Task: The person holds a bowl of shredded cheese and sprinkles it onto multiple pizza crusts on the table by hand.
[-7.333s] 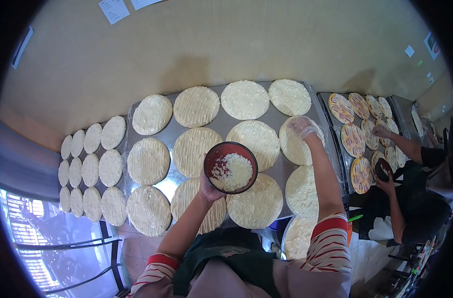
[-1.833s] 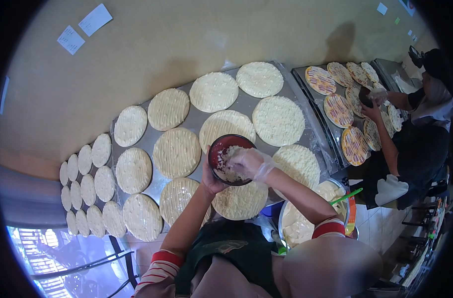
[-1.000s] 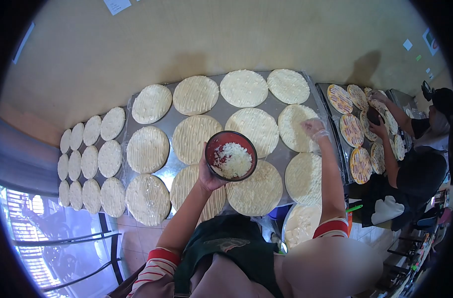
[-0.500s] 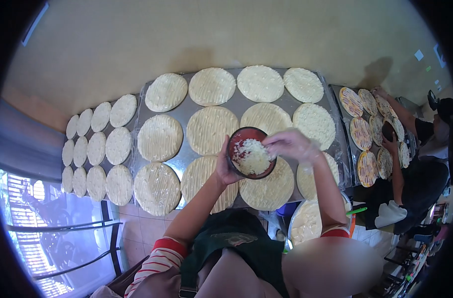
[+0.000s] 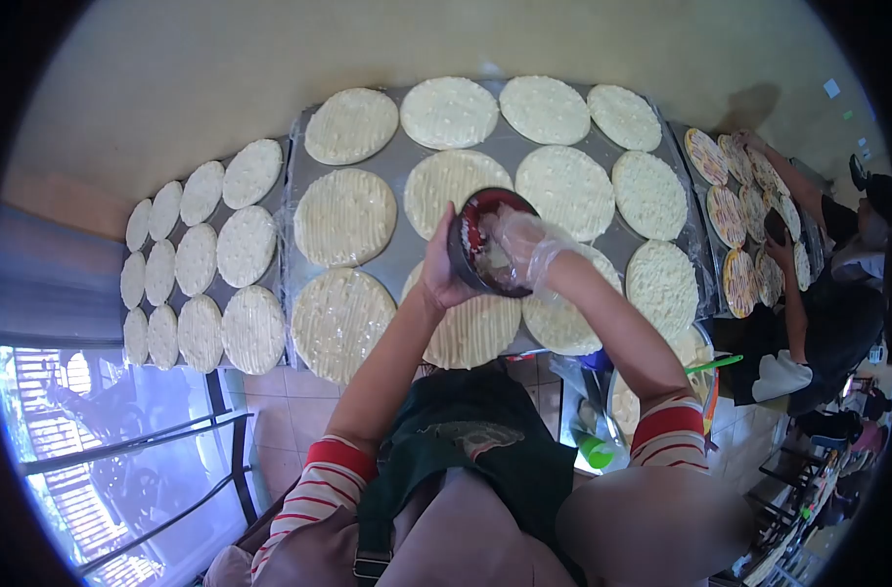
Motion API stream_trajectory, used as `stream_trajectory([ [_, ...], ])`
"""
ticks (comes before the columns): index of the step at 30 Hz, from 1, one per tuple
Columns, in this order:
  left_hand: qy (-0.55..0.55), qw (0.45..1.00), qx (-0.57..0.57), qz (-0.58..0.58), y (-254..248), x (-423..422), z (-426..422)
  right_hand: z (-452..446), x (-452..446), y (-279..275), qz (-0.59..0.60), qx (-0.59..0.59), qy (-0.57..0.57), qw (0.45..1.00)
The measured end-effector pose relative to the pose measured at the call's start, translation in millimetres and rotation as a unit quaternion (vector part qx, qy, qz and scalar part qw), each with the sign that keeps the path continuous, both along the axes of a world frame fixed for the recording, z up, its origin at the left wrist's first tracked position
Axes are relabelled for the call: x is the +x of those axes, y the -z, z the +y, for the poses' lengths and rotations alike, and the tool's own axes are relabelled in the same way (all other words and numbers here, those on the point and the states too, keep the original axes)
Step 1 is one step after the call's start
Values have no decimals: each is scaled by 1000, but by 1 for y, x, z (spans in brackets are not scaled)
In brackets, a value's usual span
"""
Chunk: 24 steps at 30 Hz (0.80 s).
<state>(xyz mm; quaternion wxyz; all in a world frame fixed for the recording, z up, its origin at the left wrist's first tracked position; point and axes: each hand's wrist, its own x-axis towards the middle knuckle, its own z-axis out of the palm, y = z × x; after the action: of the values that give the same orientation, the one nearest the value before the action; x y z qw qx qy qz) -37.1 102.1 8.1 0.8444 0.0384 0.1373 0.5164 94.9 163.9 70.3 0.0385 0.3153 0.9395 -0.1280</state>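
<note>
Dark bowl, red inside (image 5: 473,220), held up over the middle of the tabletop (image 5: 508,157), between the two hands; round, so no long axis. Mouth looks tipped toward the right hand. Left hand (image 5: 444,266) nearer the outside: bare, curled round the left wall, palm and fingers on it, firm hold. Right hand (image 5: 524,245) comes from the lower right, in a clear glove, dipped into the mouth from the right side among white shreds (image 5: 492,261); fingers bent, but glare and the rim hide the tips, so can't tell whether it has any shreds.

Surface and room, left to right: window (image 5: 74,460) and tile floor (image 5: 291,416) low down; small-looking pale rounds (image 5: 197,256) in rows; then the grey metal tabletop with larger pale rounds (image 5: 344,218), ridged or flecked, some right under and beside the bowl. Green handle (image 5: 717,363) near its lower right corner. Further right, striped rounds (image 5: 728,215) and a co-worker in dark clothes (image 5: 837,323) with another dark bowl. Plain wall (image 5: 270,59) behind.
</note>
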Motion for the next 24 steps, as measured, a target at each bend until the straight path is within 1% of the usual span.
stream_trajectory([
  [1,-1,1000,8,0,1,-7,-5,-6,-7,5,-8,-46,41,998],
  [2,1,1000,10,-10,5,-13,-7,-6,-7,33,27,-40,17,999],
  [3,4,1000,13,-22,9,-19,-10,-11,-11,40,26,-31,16,999],
  [5,15,999,21,-36,11,-33,-16,-24,-19,46,168,-97,-91,977],
  [6,13,1000,11,-17,11,-37,-19,-35,-22,42,132,-94,-70,984],
  [8,-1,1000,-3,1,10,-42,-25,-48,-27,43,131,-63,-56,988],
  [9,-3,1000,4,-1,12,-42,-26,-51,-28,46,135,-34,-40,990],
  [11,-3,1000,0,-7,16,-39,-24,-47,-30,65,145,-28,-35,988],
  [13,2,1000,4,-16,20,-35,-23,-38,-27,73,198,-3,-20,980],
  [14,5,999,1,-37,20,-34,-20,-30,-26,61,204,-9,3,979],
  [15,7,998,-3,-58,20,-31,-17,-20,-23,55,201,-6,-3,980],
  [16,9,999,3,-46,21,-27,-16,-9,-19,50,284,-239,108,922],
  [17,3,999,6,-47,21,-23,-12,-1,-14,45,344,-455,212,794],
  [18,3,999,-3,-51,22,-18,-7,3,-6,33,398,-552,228,696],
  [19,4,998,-13,-55,22,-14,-2,12,2,32,400,-551,225,697],
  [21,8,997,-1,-74,24,-6,9,31,22,33,488,-653,243,526],
  [22,7,996,10,-89,24,-2,15,42,36,38,508,-668,227,494],
  [23,5,994,20,-104,24,2,19,54,48,38,507,-669,225,495],
  [24,-8,995,9,-97,23,6,23,66,60,38,531,-646,218,503],
])
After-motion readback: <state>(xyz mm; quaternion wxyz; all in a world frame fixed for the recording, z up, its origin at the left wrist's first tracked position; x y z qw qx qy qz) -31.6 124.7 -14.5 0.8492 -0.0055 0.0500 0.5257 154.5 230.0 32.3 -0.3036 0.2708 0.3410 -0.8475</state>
